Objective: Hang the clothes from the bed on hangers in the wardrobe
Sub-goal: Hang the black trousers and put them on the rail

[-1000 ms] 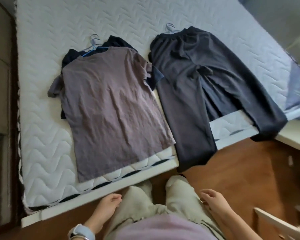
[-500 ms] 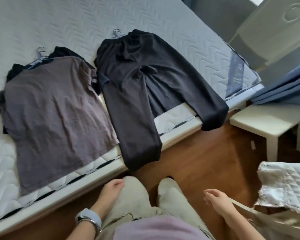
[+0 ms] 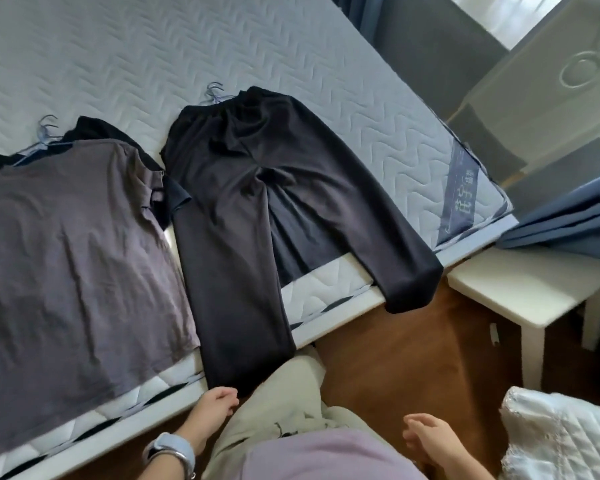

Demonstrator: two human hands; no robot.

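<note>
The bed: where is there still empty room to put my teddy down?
The mattress is bare above the hanger hooks, and right of the black trousers up to the blue label. A small bare patch shows between the trouser legs at the bed's edge. The near left is crowded: the grey T-shirt lies right against the trousers.

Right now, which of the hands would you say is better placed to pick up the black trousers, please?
Probably the left. The left hand sits empty right at the hem of the black trousers hanging over the mattress edge. The right hand, also empty, hangs over the floor, farther from them.
</note>
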